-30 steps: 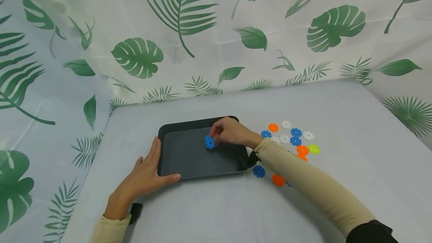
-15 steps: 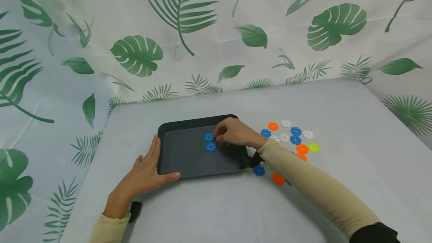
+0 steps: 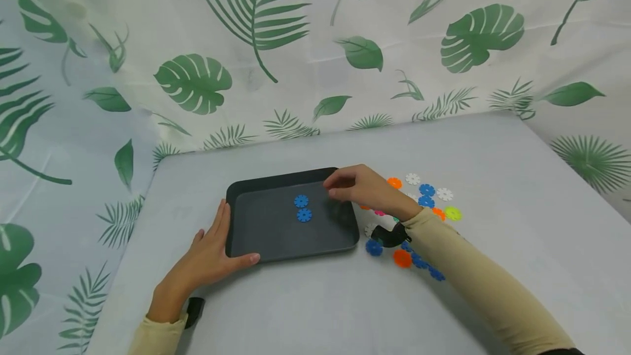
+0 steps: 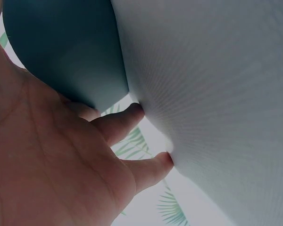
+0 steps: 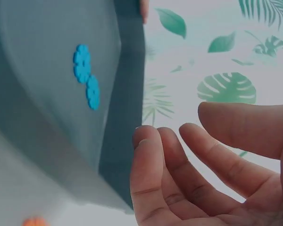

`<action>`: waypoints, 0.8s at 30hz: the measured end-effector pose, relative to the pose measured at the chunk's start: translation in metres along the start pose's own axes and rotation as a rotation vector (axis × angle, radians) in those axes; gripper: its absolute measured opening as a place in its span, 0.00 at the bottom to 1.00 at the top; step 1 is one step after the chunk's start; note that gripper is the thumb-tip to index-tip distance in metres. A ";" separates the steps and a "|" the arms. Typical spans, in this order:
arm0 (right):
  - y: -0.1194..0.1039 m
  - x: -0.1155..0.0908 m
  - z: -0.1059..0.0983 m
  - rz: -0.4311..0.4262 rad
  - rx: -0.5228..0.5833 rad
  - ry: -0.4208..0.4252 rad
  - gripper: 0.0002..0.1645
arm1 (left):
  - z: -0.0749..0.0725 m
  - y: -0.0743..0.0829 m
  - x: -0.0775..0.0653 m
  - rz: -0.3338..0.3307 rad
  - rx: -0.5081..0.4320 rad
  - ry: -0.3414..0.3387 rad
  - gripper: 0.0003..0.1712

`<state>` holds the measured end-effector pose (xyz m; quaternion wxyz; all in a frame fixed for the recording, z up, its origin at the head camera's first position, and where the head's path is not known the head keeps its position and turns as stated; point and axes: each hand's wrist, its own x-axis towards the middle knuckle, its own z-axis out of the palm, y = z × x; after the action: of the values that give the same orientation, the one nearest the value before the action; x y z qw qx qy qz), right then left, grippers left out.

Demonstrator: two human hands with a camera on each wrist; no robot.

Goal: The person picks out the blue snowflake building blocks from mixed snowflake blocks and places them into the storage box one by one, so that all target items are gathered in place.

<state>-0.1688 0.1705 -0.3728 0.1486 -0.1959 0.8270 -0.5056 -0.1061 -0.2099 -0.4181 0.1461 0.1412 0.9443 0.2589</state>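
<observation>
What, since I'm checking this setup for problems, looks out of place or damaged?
Nothing clearly stands out. Two blue discs lie in the dark tray, which looks intact, with the left hand against its edge. The other coloured discs are strewn on the table beside it, some partly hidden.

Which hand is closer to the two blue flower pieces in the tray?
The right hand. It hovers over the right side of the tray, just right of the blue pieces. The left hand is farther away, against the tray's left side.
</observation>
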 end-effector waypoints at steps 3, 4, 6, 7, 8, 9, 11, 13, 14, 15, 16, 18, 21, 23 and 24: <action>0.002 -0.011 -0.008 0.023 0.005 0.023 0.18 | 0.001 0.000 0.000 -0.001 -0.011 -0.002 0.79; 0.002 -0.015 -0.010 0.032 -0.003 0.028 0.18 | 0.001 0.000 0.000 -0.002 -0.017 -0.005 0.79; 0.004 -0.024 -0.015 0.045 -0.021 0.037 0.19 | 0.000 0.001 -0.001 -0.002 -0.017 -0.008 0.79; 0.006 -0.028 -0.018 0.051 -0.031 0.042 0.20 | 0.000 0.001 -0.001 -0.002 -0.019 -0.010 0.79; 0.006 -0.031 -0.020 0.058 -0.037 0.045 0.20 | 0.000 0.001 -0.001 -0.001 -0.018 -0.009 0.79; 0.007 -0.035 -0.022 0.061 -0.039 0.049 0.21 | -0.001 0.001 -0.001 0.000 -0.019 -0.009 0.79; 0.009 -0.042 -0.026 0.071 -0.036 0.057 0.22 | -0.001 0.001 -0.001 0.001 -0.019 -0.010 0.79; 0.010 -0.050 -0.030 0.082 -0.037 0.068 0.23 | -0.002 0.001 -0.002 0.002 -0.023 -0.010 0.79; 0.010 -0.053 -0.032 0.085 -0.036 0.071 0.23 | -0.002 0.001 -0.002 0.003 -0.025 -0.009 0.79; 0.011 -0.057 -0.034 0.088 -0.041 0.076 0.23 | -0.002 0.002 -0.002 0.003 -0.027 -0.010 0.79; 0.012 -0.060 -0.036 0.094 -0.048 0.081 0.23 | -0.001 0.001 -0.002 0.004 -0.027 -0.010 0.79; 0.015 -0.066 -0.039 0.108 -0.052 0.091 0.23 | -0.001 0.001 -0.002 0.005 -0.027 -0.010 0.79; 0.019 -0.074 -0.042 0.129 -0.057 0.102 0.23 | -0.001 0.002 -0.002 0.008 -0.024 -0.008 0.79; 0.022 -0.079 -0.044 0.133 -0.063 0.107 0.23 | -0.001 0.002 -0.002 0.009 -0.019 -0.005 0.79; 0.023 -0.081 -0.044 0.134 -0.069 0.110 0.23 | -0.001 0.002 -0.002 0.010 -0.018 -0.003 0.79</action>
<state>-0.1209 0.2529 -0.3694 0.1297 -0.1173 0.8621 -0.4756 -0.1043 -0.2093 -0.4163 0.1474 0.1447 0.9411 0.2678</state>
